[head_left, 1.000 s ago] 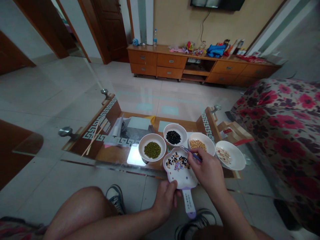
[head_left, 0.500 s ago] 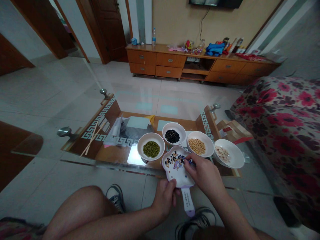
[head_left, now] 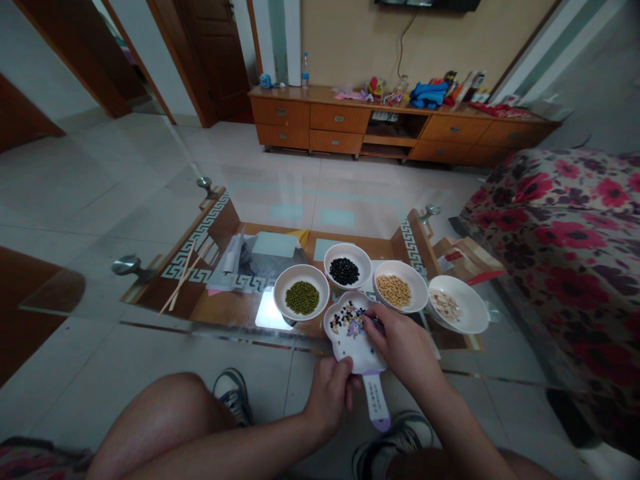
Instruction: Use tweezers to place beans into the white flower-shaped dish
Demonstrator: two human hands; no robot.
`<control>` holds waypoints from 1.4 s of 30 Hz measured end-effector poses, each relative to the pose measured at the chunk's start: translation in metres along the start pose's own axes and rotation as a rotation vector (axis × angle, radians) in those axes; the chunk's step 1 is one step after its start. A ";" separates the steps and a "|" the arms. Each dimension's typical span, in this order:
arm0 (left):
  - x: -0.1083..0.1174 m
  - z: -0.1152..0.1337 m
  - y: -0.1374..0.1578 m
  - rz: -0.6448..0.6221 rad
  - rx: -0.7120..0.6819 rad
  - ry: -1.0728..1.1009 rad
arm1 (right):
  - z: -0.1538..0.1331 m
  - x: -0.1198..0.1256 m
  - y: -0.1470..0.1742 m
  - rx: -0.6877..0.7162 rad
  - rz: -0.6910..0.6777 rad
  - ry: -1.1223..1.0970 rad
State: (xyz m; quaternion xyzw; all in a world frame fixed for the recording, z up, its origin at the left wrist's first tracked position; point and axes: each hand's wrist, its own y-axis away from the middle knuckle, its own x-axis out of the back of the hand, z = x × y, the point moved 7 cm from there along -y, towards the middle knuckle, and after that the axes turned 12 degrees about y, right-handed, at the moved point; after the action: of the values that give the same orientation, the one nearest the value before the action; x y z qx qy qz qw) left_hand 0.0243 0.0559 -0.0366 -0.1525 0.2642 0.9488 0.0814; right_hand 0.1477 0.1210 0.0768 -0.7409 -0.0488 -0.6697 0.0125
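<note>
A white flower-shaped dish [head_left: 345,347] with mixed beans lies near the front edge of a glass table [head_left: 150,220]. My left hand [head_left: 331,392] grips its near rim. My right hand [head_left: 403,345] holds thin blue tweezers [head_left: 376,323] whose tips reach into the mixed beans. Behind the dish stand white bowls: green beans [head_left: 301,297], black beans [head_left: 346,268], yellow soybeans [head_left: 399,291] and pale beans [head_left: 459,308].
Under the glass top lies a wooden shelf with chopsticks [head_left: 183,277], papers and a grey bag. A flowered sofa [head_left: 565,247] is on the right. A wooden cabinet [head_left: 390,130] lines the far wall. My knees and shoes [head_left: 230,397] are below the table edge.
My right hand drew back from near the soybean bowl to the flower-shaped dish, and the tweezers' tips now sit lower, in the mixed beans. The left hand kept its hold.
</note>
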 end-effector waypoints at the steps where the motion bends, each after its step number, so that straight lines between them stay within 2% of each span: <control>1: 0.000 0.000 0.000 0.001 0.002 0.002 | 0.000 0.000 0.000 -0.003 -0.003 -0.002; 17: 0.001 -0.005 0.000 -0.009 -0.001 0.001 | 0.001 -0.004 -0.002 -0.016 -0.035 0.000; 24: 0.000 0.001 0.000 0.010 0.016 -0.015 | 0.000 -0.002 -0.002 0.010 0.015 -0.012; 31: -0.001 0.003 0.002 0.010 0.031 -0.023 | 0.002 0.012 0.004 0.011 0.120 -0.069; 36: 0.000 -0.002 -0.001 0.000 0.015 -0.004 | 0.020 0.024 0.009 -0.110 0.277 -0.079; 39: 0.000 -0.001 -0.001 0.006 0.015 -0.003 | 0.036 0.033 0.014 -0.272 0.381 0.003; 42: -0.001 0.001 0.000 0.010 0.019 -0.003 | 0.047 0.039 0.017 -0.409 0.402 0.064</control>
State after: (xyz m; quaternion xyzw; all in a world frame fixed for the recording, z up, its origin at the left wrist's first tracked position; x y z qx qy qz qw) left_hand 0.0248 0.0559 -0.0356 -0.1491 0.2741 0.9468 0.0783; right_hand 0.2000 0.1105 0.1111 -0.7014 0.2353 -0.6728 -0.0031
